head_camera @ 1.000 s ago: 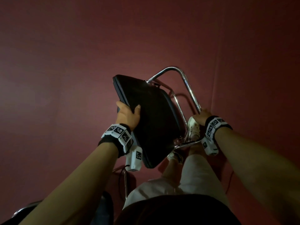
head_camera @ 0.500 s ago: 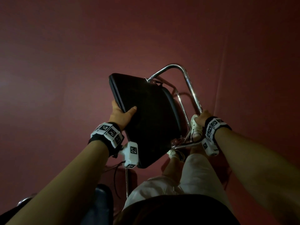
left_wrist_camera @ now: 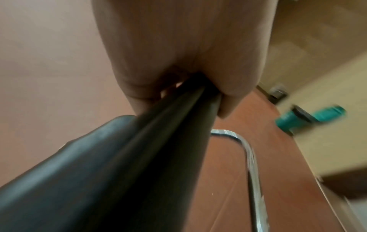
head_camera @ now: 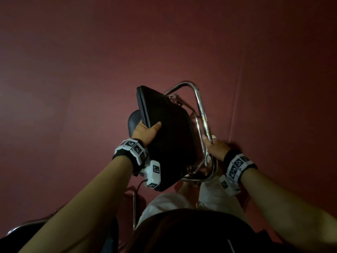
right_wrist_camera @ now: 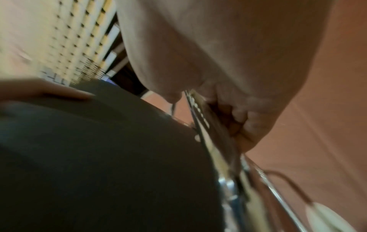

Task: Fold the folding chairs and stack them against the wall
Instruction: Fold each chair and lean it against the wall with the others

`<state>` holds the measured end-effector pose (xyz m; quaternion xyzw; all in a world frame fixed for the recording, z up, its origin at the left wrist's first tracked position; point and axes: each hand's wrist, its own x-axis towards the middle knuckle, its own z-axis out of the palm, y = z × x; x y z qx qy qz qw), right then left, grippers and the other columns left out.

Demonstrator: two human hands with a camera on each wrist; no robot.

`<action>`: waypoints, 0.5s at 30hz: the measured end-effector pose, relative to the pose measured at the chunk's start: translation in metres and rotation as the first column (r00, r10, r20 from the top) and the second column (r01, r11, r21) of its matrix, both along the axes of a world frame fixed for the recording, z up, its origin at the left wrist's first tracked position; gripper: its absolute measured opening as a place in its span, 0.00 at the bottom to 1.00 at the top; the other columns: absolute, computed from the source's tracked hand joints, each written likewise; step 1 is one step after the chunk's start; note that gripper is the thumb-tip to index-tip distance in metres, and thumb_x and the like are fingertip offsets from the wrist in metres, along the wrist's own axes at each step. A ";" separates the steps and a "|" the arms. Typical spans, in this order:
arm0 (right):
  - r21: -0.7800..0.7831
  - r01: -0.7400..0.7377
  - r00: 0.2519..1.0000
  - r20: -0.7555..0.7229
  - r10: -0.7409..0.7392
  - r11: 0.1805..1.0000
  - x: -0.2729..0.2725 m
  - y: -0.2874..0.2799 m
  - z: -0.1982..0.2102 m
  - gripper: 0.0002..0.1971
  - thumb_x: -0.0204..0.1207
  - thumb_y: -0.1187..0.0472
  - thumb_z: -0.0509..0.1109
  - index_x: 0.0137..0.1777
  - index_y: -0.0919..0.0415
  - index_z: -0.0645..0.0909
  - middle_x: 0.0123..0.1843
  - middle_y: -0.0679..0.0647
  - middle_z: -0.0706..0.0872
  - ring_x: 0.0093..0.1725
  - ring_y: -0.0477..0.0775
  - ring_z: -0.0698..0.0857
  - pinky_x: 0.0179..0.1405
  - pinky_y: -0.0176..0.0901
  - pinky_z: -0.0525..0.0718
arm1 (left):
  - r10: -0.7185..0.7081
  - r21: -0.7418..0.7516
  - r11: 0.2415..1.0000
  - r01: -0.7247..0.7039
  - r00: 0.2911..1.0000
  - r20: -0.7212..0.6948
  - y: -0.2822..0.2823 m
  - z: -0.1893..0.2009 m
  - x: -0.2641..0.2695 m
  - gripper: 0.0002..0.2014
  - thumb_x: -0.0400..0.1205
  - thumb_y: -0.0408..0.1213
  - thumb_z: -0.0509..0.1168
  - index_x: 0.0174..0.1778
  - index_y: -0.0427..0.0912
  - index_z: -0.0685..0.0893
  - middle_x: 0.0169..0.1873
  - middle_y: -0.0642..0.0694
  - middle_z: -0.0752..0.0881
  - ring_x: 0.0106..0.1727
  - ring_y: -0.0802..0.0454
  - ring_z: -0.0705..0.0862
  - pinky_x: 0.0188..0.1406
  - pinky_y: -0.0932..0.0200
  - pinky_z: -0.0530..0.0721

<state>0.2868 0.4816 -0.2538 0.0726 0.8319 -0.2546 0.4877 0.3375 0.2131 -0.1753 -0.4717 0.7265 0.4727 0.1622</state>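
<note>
A folding chair with a black padded seat (head_camera: pixel 169 136) and a chrome tube frame (head_camera: pixel 199 106) hangs in front of me, seat tipped up nearly flat against the frame. My left hand (head_camera: pixel 145 131) grips the seat's left edge, thumb on top, and the left wrist view shows the left hand (left_wrist_camera: pixel 178 66) clamped on the seat edge (left_wrist_camera: pixel 158 141). Over on the chair's right side, my right hand (head_camera: pixel 214 146) is wrapped round the chrome side tube. In the right wrist view the fingers (right_wrist_camera: pixel 238 113) curl round that chrome tube (right_wrist_camera: pixel 214 141). The black backrest (head_camera: pixel 134 123) peeks out behind the seat.
Dark red floor (head_camera: pixel 91 70) lies all around. Another chair's chrome tube (head_camera: pixel 134 207) and dark seat (head_camera: pixel 23 232) stand at lower left by my legs. The left wrist view shows a cream wall (left_wrist_camera: pixel 327 78) and a teal object (left_wrist_camera: pixel 309 117) at its base.
The seat has swung up closer to the frame and the chair has turned more upright. My right hand has slid a little along the side tube. Both hands keep their hold.
</note>
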 end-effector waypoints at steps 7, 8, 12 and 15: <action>-0.040 -0.067 0.996 -0.058 0.065 0.997 0.021 -0.011 0.074 0.41 0.72 0.19 0.44 0.56 0.54 0.78 0.52 0.54 0.86 0.52 0.57 0.83 0.58 0.53 0.79 | -0.060 -0.019 0.998 0.060 0.997 -0.040 0.020 -0.001 -0.002 0.31 0.79 0.62 0.70 0.72 0.46 0.79 0.57 0.50 0.86 0.58 0.49 0.87 0.55 0.60 0.80; -0.059 -0.068 0.995 -0.075 0.064 0.996 0.023 -0.012 0.081 0.43 0.69 0.16 0.43 0.56 0.53 0.78 0.51 0.52 0.86 0.51 0.55 0.83 0.54 0.52 0.79 | -0.064 -0.024 0.998 0.063 0.997 -0.048 0.023 0.000 -0.005 0.33 0.79 0.63 0.69 0.74 0.45 0.78 0.59 0.49 0.86 0.61 0.47 0.86 0.57 0.60 0.80; -0.101 -0.095 0.987 -0.138 0.081 0.990 0.037 -0.005 0.101 0.41 0.64 0.13 0.47 0.51 0.49 0.78 0.49 0.49 0.86 0.50 0.53 0.85 0.53 0.53 0.83 | -0.192 0.005 0.981 0.192 0.981 -0.032 0.053 0.007 -0.020 0.46 0.78 0.71 0.63 0.83 0.41 0.66 0.71 0.43 0.82 0.70 0.42 0.82 0.64 0.61 0.74; -0.113 -0.084 0.985 -0.162 0.065 0.990 0.039 0.010 0.105 0.38 0.65 0.14 0.51 0.52 0.47 0.79 0.48 0.47 0.88 0.46 0.48 0.88 0.52 0.51 0.87 | -0.288 0.108 0.951 0.289 0.957 -0.019 0.093 0.011 -0.043 0.56 0.70 0.83 0.52 0.86 0.46 0.56 0.78 0.37 0.74 0.74 0.36 0.78 0.76 0.45 0.75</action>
